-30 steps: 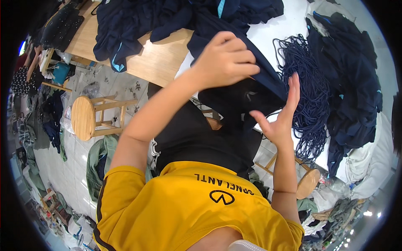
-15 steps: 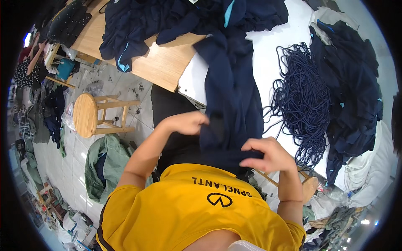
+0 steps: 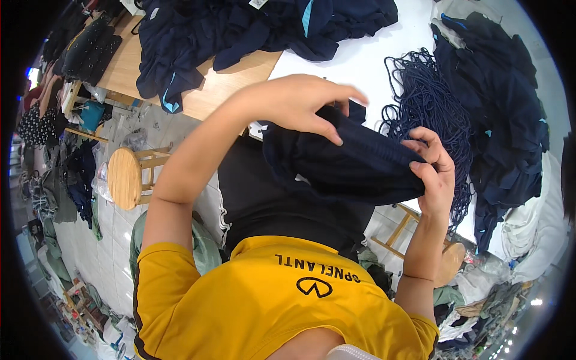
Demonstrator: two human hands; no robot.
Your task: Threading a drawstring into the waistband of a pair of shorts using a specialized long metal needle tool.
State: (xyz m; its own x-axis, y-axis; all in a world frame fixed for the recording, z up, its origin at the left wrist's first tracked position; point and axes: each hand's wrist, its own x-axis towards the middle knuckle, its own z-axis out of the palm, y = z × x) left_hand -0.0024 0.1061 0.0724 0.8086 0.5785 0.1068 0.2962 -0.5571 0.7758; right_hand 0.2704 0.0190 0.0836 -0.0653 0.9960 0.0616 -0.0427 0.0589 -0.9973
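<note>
Navy garment [image 3: 348,162] hangs bunched between both hands in front of the person's chest, above the near edge of the bench [image 3: 366,60], at the middle of the view. Largest around it, the bench runs across the top from ten to two o'clock, part bare wood, part white sheet. A heap of dark blue clothes [image 3: 240,30] lies on it at twelve o'clock, and a second dark pile [image 3: 498,102] sits at two o'clock. A tangle of navy cord [image 3: 432,102] lies on the white sheet just beside the garment, at one o'clock from it. A round wooden stool [image 3: 124,178] stands on the tiled floor at nine o'clock. The left hand [image 3: 300,105] lies over the garment's upper fold, its grip pinching the cloth between thumb and fingers. The right hand [image 3: 435,171] holds the garment's end at three o'clock, fingers curled and pressed on the fabric.
</note>
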